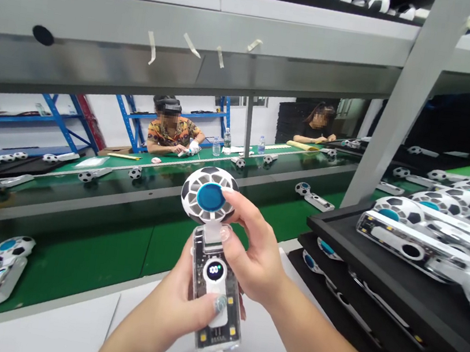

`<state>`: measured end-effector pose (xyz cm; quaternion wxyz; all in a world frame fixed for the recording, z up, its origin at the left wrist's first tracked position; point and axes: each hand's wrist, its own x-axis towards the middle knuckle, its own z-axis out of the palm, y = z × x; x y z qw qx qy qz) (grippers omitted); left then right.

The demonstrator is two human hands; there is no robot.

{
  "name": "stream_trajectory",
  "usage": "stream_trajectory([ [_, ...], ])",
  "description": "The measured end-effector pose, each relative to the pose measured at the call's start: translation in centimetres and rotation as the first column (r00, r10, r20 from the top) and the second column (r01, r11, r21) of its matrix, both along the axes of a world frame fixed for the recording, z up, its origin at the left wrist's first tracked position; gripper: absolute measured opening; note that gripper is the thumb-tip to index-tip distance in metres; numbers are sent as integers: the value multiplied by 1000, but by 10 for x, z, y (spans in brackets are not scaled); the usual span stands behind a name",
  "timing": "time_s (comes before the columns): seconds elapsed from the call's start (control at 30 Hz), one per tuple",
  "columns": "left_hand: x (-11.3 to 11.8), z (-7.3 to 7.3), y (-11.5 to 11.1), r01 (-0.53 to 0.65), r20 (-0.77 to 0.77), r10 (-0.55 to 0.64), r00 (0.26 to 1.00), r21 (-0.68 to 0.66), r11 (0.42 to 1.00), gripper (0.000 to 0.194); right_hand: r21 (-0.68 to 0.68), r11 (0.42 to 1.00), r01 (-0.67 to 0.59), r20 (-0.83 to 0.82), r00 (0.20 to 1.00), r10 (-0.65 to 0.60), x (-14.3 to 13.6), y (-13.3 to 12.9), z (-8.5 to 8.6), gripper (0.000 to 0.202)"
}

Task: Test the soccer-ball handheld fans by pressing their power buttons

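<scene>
A handheld fan [214,342] with a clear body and a soccer-ball-patterned head is held up in front of me. My left hand [185,300] wraps round the body, its thumb pressing on the white strip below a round display lit with "100". My right hand [255,249] grips the neck, with the index finger on the rim of the head beside its blue centre disc [210,197]. The head points upward, away from the body. Fingers behind the fan are mostly hidden.
Several similar fans lie on the green conveyor belt [172,249] ahead. At the right, stacked black trays [332,227] hold many more. A grey shelf beam [108,18] crosses overhead, joined to a slanted post [402,106]. Two people sit across the line.
</scene>
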<state>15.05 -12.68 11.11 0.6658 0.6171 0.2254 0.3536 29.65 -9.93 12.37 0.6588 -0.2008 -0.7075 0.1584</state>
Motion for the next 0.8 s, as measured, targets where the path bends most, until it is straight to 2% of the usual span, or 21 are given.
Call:
stream_trajectory([
  [0.27,4,6,-2,-39,-34,40,999,19,999,74,1,1000,18,9,1000,-18,0,0,1,50],
  [0.5,1,7,-4,-71,-45,72,996,11,997,68,54,998,28,25,999,-29,2,-2,2,54],
  [0.6,5,9,-4,-12,28,13,1000,-32,999,59,34,999,-20,65,998,17,5,-2,5,52],
  [0.67,11,11,-4,-13,118,22,993,-83,996,57,12,994,-112,169,980,108,10,-1,8,49],
  [0.73,14,15,-4,-161,148,178,973,-117,980,52,-11,977,-214,289,934,208,15,2,10,47],
  [0.8,7,17,-4,-385,110,396,911,-111,916,47,-27,963,-269,323,909,263,22,5,13,46],
])
